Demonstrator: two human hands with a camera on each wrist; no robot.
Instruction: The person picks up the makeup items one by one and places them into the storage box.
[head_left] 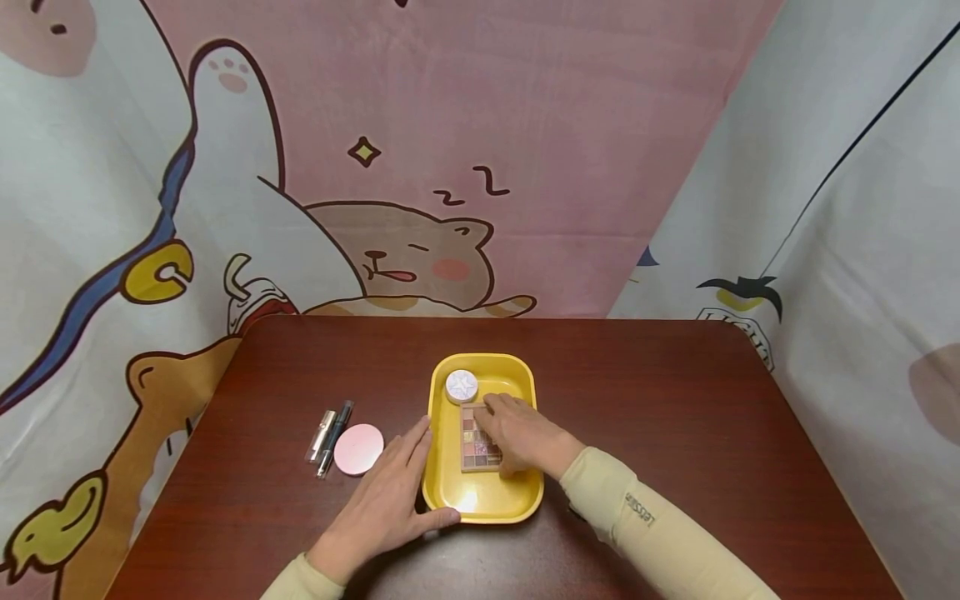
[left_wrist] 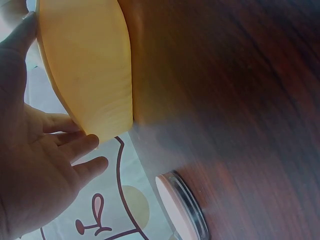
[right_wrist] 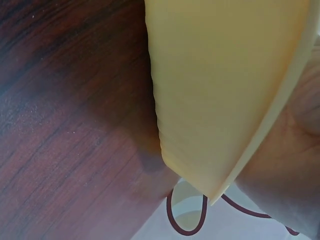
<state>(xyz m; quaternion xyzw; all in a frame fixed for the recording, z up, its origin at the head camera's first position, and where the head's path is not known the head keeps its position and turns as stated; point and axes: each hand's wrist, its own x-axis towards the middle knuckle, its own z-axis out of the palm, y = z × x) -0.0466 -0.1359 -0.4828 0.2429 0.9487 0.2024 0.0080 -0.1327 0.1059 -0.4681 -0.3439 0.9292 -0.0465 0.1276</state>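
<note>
A yellow tray (head_left: pixel 442 493) stands on the table. Inside it, an eyeshadow palette (head_left: pixel 478 450) with rows of small pans lies below a round white patterned case (head_left: pixel 461 386). My right hand (head_left: pixel 525 433) reaches over the tray's right rim and holds the palette by its right side, thumb near the lower edge and fingers across the top; it covers part of the pans. With fingers fairly straight, my left hand (head_left: pixel 390 498) touches the tray's left rim, its thumb at the near left corner. The left wrist view shows those fingertips against the yellow wall (left_wrist: pixel 90 65).
Left of the tray, a round pink compact (head_left: pixel 358 450) lies on the brown table (head_left: pixel 660 417). Beside it are a dark slim tube (head_left: pixel 334 438) and a shorter pale-and-clear tube (head_left: pixel 321 437). A cartoon-printed cloth (head_left: pixel 585 167) hangs behind the table's far edge.
</note>
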